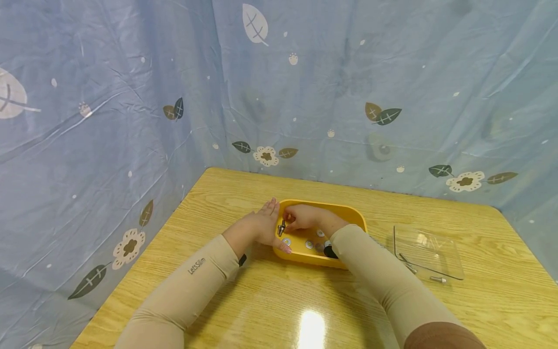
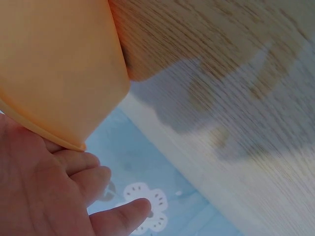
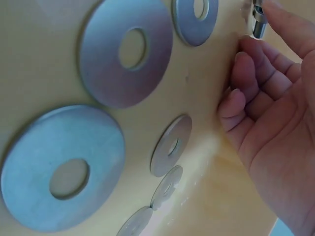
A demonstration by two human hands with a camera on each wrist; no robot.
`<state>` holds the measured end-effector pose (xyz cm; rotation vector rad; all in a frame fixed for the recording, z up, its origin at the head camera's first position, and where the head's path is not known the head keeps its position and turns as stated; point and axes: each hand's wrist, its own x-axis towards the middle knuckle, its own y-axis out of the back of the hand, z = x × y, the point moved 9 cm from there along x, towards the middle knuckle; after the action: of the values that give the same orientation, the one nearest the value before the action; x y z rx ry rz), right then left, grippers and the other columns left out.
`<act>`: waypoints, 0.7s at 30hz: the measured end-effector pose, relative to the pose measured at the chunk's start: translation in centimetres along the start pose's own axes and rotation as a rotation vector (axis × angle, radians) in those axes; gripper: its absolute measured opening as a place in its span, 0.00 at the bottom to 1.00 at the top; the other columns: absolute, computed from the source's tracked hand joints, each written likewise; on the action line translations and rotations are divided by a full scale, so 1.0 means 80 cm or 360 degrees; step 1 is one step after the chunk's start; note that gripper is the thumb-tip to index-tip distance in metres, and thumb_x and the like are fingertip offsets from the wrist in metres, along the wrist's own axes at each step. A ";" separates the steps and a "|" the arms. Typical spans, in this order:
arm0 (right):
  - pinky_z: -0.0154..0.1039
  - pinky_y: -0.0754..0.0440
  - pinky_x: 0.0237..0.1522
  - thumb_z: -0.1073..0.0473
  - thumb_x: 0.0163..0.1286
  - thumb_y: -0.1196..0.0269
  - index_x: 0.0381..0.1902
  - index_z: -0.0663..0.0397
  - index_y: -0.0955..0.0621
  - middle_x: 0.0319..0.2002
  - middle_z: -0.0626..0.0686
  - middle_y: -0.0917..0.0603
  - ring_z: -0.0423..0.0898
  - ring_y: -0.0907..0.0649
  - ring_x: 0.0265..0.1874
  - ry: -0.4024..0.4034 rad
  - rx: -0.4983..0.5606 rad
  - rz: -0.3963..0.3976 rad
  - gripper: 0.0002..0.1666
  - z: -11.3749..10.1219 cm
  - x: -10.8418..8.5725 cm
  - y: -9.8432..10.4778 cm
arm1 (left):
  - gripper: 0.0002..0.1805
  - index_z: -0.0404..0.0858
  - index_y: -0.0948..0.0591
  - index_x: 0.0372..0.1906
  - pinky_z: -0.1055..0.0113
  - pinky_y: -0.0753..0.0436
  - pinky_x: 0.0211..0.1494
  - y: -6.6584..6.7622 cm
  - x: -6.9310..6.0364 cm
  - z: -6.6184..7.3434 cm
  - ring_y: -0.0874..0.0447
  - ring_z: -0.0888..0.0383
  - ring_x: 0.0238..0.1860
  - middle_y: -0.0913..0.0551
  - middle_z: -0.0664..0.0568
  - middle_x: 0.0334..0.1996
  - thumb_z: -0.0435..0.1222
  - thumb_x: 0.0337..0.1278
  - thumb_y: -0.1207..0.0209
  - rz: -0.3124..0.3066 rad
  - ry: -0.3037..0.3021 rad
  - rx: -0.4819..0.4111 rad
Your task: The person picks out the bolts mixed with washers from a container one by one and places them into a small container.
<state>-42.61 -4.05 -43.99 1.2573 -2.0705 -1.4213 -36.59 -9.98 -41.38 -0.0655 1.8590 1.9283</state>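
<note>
A yellow plastic bin (image 1: 320,261) stands on the table with several flat metal washers (image 1: 309,244) on its floor. My left hand (image 1: 266,227) lies against the bin's left end with fingers spread, touching the rim; the thumb reaches the front left corner. Inside the bin, my right hand (image 1: 305,217) pinches a small metal bolt (image 1: 281,228) near the left wall. In the right wrist view, the thumb meets the bolt (image 3: 258,20) at the top edge, the other fingers curl, and large washers (image 3: 101,64) lie beside the hand. The index fingertip is hidden there.
On the wooden table (image 1: 261,310), right of the bin, is a clear plastic box or sheet (image 1: 436,252). A loose bolt (image 1: 438,279) lies at its front edge, with more metal pieces (image 1: 407,263) by its left side. A blue patterned curtain (image 1: 305,97) hangs behind.
</note>
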 end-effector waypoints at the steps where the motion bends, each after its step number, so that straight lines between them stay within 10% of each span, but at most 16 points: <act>1: 0.34 0.29 0.39 0.54 0.60 0.36 0.45 0.60 0.25 0.32 0.50 0.25 0.41 0.28 0.31 0.0009 -0.0012 0.0005 0.20 0.000 0.001 0.000 | 0.76 0.34 0.65 0.71 0.44 0.46 0.66 0.000 0.000 0.000 0.68 0.50 0.71 0.70 0.43 0.71 0.76 0.21 0.45 -0.0001 -0.0001 0.0000; 21: 0.34 0.27 0.37 0.61 0.61 0.37 0.41 0.60 0.24 0.31 0.49 0.23 0.41 0.28 0.29 0.0059 -0.0023 0.0121 0.12 -0.004 0.005 -0.003 | 0.77 0.36 0.67 0.70 0.45 0.49 0.67 -0.003 0.003 -0.003 0.71 0.51 0.71 0.71 0.45 0.71 0.77 0.19 0.46 -0.0033 0.0016 -0.0003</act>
<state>-42.53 -4.58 -44.15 1.1773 -2.0576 -1.3670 -36.77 -10.11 -41.71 -0.0949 1.8560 1.9190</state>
